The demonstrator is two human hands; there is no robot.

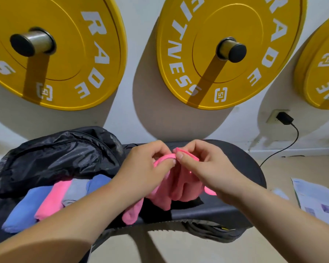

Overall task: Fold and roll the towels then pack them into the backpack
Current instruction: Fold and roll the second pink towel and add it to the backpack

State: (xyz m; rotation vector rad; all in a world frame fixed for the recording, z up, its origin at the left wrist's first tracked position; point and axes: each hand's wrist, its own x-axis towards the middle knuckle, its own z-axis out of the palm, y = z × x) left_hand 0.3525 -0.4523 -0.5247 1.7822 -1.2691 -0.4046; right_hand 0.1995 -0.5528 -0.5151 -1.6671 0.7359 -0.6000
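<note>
- Head view: left hand (147, 165) and right hand (204, 164) each pinch the pink towel (180, 188) by its top edge, above the bench (235, 160), right of the backpack (55, 154).
- Recommendation: match corners squarely and keep tension even before folding.

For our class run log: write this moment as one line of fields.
left hand: pinches pink towel edge | right hand: pinches same edge | backpack: open, four rolled towels inside | bench: under towel
</note>
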